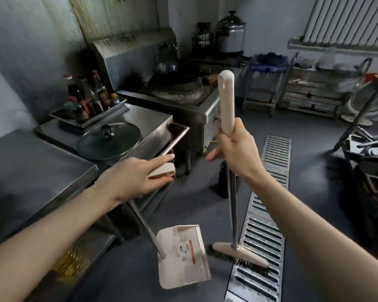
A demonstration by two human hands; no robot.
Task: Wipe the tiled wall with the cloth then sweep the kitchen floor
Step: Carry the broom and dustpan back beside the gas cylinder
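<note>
- Right hand (pixel 231 153) is wrapped tight round the broom (pixel 227 101) grip, a bit below its rounded top, so I've got decent leverage but not much reach.
- Left hand (pixel 135 177) has the dustpan (pixel 183 256) by its handle end, fingers mostly straight along it with the thumb pinching underneath. It's a light hold, and I'd curl in more before the pan takes any load.
- Broom head (pixel 240 253) is down at the near floor, half on the drain grate (pixel 268 227), right beside the pan. The pan looks tilted with its lip not flat yet, though I can't tell if it touches the floor.
- My take: set the pan lip flat on the floor (pixel 310 192) first, then use short pulls toward it. Sweep off the grate, not across it, or the bristles will just flick crumbs down the slots.
- Floor is a dark grey smooth sheet, so fine dust should slide easily. Can't really spot any dirt from up here.
- Room's tight, with steel counters (pixel 31 166) on the left, a glass lid (pixel 108 141) and a tray of sauce bottles (pixel 85 99) on them, and a wok stove (pixel 177 90) further back.
- Wire racks (pixel 310 92) far right under a radiator (pixel 347 18), and cluttered stuff near right.
- No cloth in sight, so I'm guessing the wall part is done.
</note>
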